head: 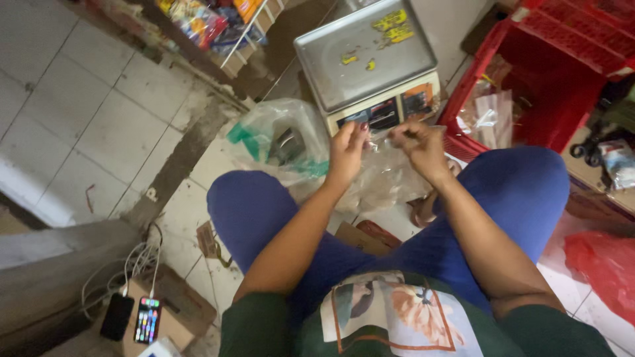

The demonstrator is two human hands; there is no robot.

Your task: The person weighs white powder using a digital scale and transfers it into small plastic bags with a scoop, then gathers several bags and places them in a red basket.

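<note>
I sit with my knees apart in blue trousers. Both hands are raised in front of a weighing scale [367, 59] with a bare metal pan. My left hand [346, 153] and my right hand [419, 147] each pinch the top edge of a small clear plastic bag [383, 173] that hangs between them. The bag's contents are too blurred to make out. On the floor just left of my left hand lies a larger clear plastic bag [281, 140] with green markings and something dark inside.
A red plastic crate [529, 86] with clear packets inside stands at the right. A red plastic bag [605, 268] lies at the lower right. Two phones [132, 318] rest on a cardboard box at the lower left, with cables. Shelves with snack packets [198, 23] are at the top.
</note>
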